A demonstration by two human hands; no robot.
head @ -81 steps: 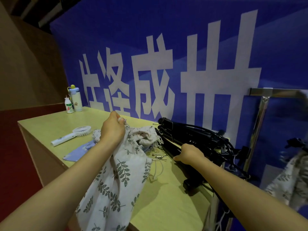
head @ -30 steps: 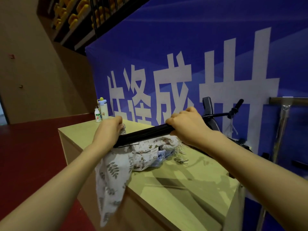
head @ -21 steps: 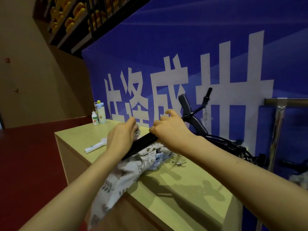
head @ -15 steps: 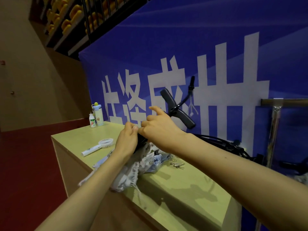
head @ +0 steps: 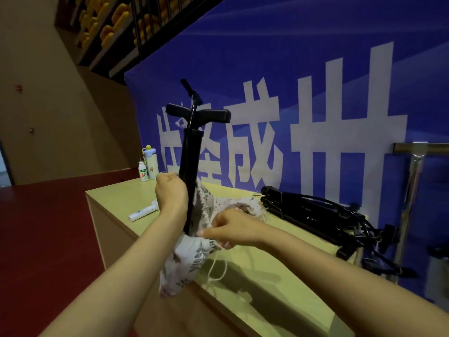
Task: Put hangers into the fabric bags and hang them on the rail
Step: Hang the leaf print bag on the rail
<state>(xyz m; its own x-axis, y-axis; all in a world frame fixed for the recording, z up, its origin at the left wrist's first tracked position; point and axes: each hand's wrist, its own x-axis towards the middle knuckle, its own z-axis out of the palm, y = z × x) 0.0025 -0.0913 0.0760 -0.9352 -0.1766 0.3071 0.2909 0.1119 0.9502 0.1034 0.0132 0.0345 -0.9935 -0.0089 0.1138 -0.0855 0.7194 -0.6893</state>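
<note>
Hanger (head: 192, 152) stood upright, lower end inside fabric bag (head: 184, 263); left hand (head: 171, 190) clenched bag against its shaft, right hand (head: 230, 229) pinched bag mouth below.

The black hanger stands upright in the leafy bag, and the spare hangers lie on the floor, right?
No: the head view shows the spare hangers lying on the table, not the floor. The black hanger does stand upright in the leafy bag.

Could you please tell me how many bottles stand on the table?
2: a small white green-labelled bottle and a taller cream blue-lidded flask, side by side at the far corner of the pale wooden table.
</note>
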